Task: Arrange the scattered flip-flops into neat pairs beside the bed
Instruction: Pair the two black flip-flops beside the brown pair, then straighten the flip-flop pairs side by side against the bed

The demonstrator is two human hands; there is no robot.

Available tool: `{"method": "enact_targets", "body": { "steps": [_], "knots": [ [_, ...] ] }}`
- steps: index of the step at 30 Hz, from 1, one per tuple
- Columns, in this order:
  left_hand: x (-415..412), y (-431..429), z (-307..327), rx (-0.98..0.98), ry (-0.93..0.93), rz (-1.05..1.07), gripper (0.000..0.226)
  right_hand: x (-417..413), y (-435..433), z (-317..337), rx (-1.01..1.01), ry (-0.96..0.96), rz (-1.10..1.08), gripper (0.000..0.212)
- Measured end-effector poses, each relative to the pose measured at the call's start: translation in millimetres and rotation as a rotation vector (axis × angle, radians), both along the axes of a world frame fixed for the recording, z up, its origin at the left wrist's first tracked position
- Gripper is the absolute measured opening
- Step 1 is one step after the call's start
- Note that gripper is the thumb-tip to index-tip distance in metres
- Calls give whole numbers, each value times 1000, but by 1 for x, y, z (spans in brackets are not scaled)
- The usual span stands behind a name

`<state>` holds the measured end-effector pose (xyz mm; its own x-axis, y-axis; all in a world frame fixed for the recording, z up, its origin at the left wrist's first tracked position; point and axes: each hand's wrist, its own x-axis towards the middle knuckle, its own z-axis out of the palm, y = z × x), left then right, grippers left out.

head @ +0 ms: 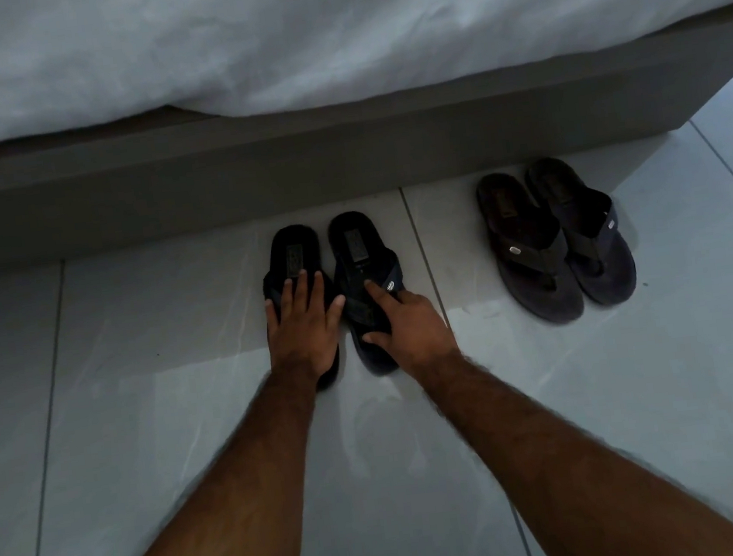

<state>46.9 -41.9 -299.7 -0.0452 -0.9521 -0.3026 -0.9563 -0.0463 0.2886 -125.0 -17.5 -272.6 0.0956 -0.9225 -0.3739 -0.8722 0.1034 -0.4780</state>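
Observation:
Two dark flip-flops lie side by side on the tiled floor, heels toward the bed. My left hand (304,326) lies flat with spread fingers on the left flip-flop (294,254), covering its strap and toe end. My right hand (406,323) rests on the right flip-flop (357,251), index finger on the strap and thumb on the sole near the toe. A second pair stands together further right: a brownish flip-flop (530,250) and a darker blue one (588,234), touching each other.
The grey bed base (252,172) runs across just behind the flip-flops, with a white duvet (282,36) hanging over it. The bed's corner is at the right. Pale floor tiles (135,350) with dark grout lines surround everything.

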Motion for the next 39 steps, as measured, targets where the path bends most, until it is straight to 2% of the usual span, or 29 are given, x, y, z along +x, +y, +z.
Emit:
{"method": "enact_targets", "body": {
  "steps": [3, 7, 12, 17, 21, 25, 27, 39],
  "knots": [
    [-4, 6, 10, -116, 45, 40, 70, -9, 7, 8, -119, 23, -54, 96],
    [-40, 12, 29, -329, 159, -64, 76, -50, 9, 18, -334, 199, -250, 87],
    [-137, -2, 40, -307, 298, -322, 74, -155, -9, 20, -377, 404, -453, 72],
    [-237, -23, 40, -95, 249, -418, 85, -252, -26, 11, -219, 382, -526, 67],
    [-281, -32, 33, -45, 167, -446, 94, -293, -38, -5, -9, 310, -453, 64],
    [-290, -27, 19, 45, 19, -492, 104, -297, -28, -20, -1, 161, -436, 63],
    [-290, -24, 12, 36, -35, -529, 107, -297, -21, -24, 2, 157, -445, 65],
    [-292, -1, 11, 56, -49, -528, 102, -289, 6, -13, 37, 149, -478, 62]
  ]
}}
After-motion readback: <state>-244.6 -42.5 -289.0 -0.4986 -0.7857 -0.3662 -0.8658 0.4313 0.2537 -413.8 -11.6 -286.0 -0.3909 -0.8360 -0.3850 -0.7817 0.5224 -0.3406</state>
